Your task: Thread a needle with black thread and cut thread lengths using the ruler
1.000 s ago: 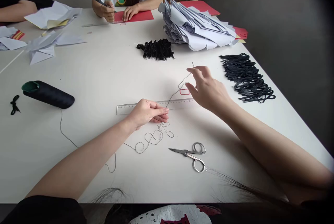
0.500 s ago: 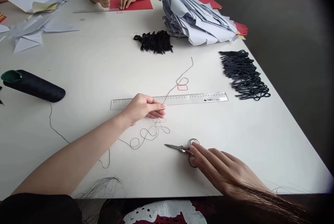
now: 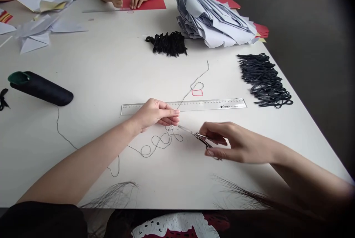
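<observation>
**Two hands, one scissors, one thread**

Right hand (image 3: 235, 143) fingers gripped one pair of steel scissors (image 3: 201, 138), tips just beside the left hand (image 3: 156, 112), which pinched one grey thread (image 3: 162, 143) above the tangle. One clear ruler (image 3: 210, 105) lay behind; two black cord bundles (image 3: 263, 81) (image 3: 168, 44) lay farther.

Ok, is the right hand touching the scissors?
Touching. The head view shows the right hand with its fingers closed on the scissors at the handles, blades pointing toward the left hand.

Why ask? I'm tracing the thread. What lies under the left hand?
Under the left hand lies part of the clear ruler; grey thread emerges on both sides of the hand. The hand hides the thread's path there, so any pinch cannot be seen.
</observation>
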Action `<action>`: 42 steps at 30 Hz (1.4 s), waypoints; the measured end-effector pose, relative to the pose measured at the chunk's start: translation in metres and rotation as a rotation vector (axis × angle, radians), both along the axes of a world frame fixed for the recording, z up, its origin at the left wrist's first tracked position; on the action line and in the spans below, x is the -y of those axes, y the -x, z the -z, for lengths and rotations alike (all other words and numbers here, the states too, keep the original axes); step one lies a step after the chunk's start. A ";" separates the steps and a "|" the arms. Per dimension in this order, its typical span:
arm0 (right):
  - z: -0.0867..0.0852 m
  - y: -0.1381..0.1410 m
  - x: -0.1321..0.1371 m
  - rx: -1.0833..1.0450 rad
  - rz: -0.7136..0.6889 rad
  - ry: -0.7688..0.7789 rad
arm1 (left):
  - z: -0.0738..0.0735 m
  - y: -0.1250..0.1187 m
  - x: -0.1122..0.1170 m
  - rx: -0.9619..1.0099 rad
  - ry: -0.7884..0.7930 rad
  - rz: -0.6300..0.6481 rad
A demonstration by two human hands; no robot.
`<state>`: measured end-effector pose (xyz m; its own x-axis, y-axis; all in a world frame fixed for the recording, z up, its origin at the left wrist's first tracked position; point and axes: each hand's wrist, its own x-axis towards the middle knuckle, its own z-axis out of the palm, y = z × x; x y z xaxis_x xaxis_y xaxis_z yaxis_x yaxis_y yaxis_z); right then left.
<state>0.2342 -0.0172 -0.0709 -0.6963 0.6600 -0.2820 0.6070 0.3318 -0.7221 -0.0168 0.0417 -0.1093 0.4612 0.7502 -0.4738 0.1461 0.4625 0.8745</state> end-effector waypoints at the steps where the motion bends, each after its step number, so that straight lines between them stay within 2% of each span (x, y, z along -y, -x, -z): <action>1: 0.001 0.002 -0.010 -0.009 -0.013 0.039 | 0.000 0.000 0.000 0.003 0.003 0.002; 3: 0.006 0.007 -0.024 -0.020 -0.035 0.079 | -0.001 0.000 0.000 0.005 0.012 0.003; 6: 0.011 0.011 -0.031 0.003 -0.060 0.098 | -0.001 0.000 -0.001 -0.003 0.016 0.009; 18: 0.012 0.012 -0.026 -0.017 0.003 0.118 | 0.000 0.000 -0.002 0.002 0.009 0.006; 42: 0.017 0.016 -0.028 -0.010 0.029 0.127 | 0.000 0.000 -0.002 0.018 0.025 -0.008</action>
